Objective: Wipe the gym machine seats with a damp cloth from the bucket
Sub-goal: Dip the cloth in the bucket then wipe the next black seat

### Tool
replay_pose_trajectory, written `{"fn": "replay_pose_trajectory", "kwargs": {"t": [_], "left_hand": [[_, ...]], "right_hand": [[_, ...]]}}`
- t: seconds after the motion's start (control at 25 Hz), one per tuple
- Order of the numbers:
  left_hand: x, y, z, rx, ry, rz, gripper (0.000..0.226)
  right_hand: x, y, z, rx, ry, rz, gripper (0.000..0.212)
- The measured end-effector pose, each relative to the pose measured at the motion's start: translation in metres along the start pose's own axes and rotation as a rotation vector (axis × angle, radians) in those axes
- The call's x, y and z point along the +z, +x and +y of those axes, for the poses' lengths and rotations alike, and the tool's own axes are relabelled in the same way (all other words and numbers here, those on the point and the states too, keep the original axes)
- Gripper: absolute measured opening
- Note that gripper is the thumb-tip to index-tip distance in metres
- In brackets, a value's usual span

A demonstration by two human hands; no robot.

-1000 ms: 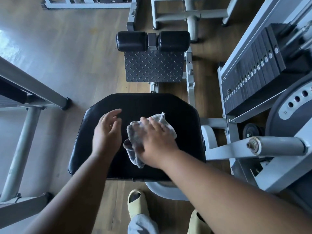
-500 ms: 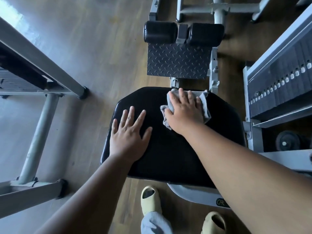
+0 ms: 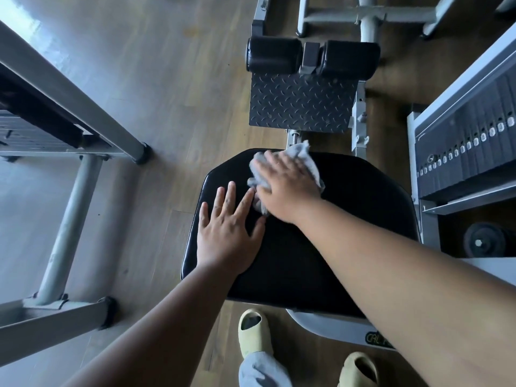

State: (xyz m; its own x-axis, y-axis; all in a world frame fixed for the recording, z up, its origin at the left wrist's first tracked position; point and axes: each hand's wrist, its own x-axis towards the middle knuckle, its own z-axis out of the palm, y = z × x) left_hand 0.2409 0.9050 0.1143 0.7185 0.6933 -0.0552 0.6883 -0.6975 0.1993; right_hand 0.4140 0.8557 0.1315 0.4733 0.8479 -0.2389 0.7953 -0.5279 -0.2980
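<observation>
Right hand (image 3: 289, 188) flat, fingers spread, pressing a soft, limp, light cloth (image 3: 304, 157) on the seat (image 3: 349, 219) at centre frame, best held bunched under the palm; left hand (image 3: 227, 231) splayed, empty, bracing beside it.

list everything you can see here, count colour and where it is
seat: one, black, centre, under both hands
cloth: one, grey, far edge of the seat, under the right hand
roller pads: two, black, beyond the seat, top centre
footplate: one, dark checker metal, between the pads and the seat
weight stack: one, dark plates with pale labels, right
weight disc: one, black, low right
frame: one, grey metal, left
floor: wood
slippers: two, pale yellow, bottom, below the seat
left hand: flat and spread on the seat's left part
right hand: pressed on the cloth
</observation>
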Motion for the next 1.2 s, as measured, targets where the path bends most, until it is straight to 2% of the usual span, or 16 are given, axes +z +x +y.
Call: {"fn": "replay_pose_trajectory", "kwargs": {"t": [0.04,0.12,0.16,0.24,0.32,0.44,0.52,0.68,0.84,0.96,1.08,1.2], "left_hand": [[0.000,0.000,0.000,0.003,-0.002,-0.005,0.065],[-0.002,0.000,0.000,0.011,-0.011,-0.021,0.065],[-0.002,-0.001,0.000,0.010,-0.013,-0.023,0.066],[-0.002,-0.001,0.002,0.004,-0.009,-0.011,0.065],[-0.002,-0.002,0.001,-0.009,-0.020,-0.003,0.068],[-0.004,0.000,-0.001,-0.028,-0.046,-0.005,0.073],[-0.005,0.000,-0.002,-0.019,-0.024,-0.007,0.072],[-0.007,0.000,-0.001,-0.014,0.005,-0.018,0.071],[-0.010,0.000,0.003,-0.024,0.002,-0.030,0.072],[-0.011,-0.001,0.006,-0.037,0.014,-0.026,0.073],[-0.010,-0.001,0.007,-0.037,0.015,-0.012,0.073],[-0.007,-0.001,0.006,-0.027,0.017,0.001,0.072]], "right_hand": [[0.003,-0.013,0.004,-0.108,0.003,-0.033,0.060],[0.001,-0.039,0.038,-0.189,-0.007,-0.049,0.058],[-0.002,-0.041,0.054,-0.144,-0.033,-0.028,0.058],[-0.009,-0.020,0.063,0.069,-0.059,-0.014,0.058],[-0.010,0.014,0.030,0.163,-0.024,0.001,0.058],[-0.001,0.023,-0.014,-0.055,0.004,-0.071,0.060],[-0.001,0.001,0.015,-0.116,-0.009,-0.095,0.060],[-0.012,-0.061,0.106,0.075,-0.064,-0.044,0.062],[-0.019,-0.115,0.142,0.273,-0.049,0.054,0.060],[-0.011,-0.144,0.143,0.421,0.063,0.062,0.059],[-0.010,-0.134,0.129,0.492,0.028,0.090,0.057],[-0.012,-0.102,0.079,0.361,-0.027,0.078,0.056]]}}
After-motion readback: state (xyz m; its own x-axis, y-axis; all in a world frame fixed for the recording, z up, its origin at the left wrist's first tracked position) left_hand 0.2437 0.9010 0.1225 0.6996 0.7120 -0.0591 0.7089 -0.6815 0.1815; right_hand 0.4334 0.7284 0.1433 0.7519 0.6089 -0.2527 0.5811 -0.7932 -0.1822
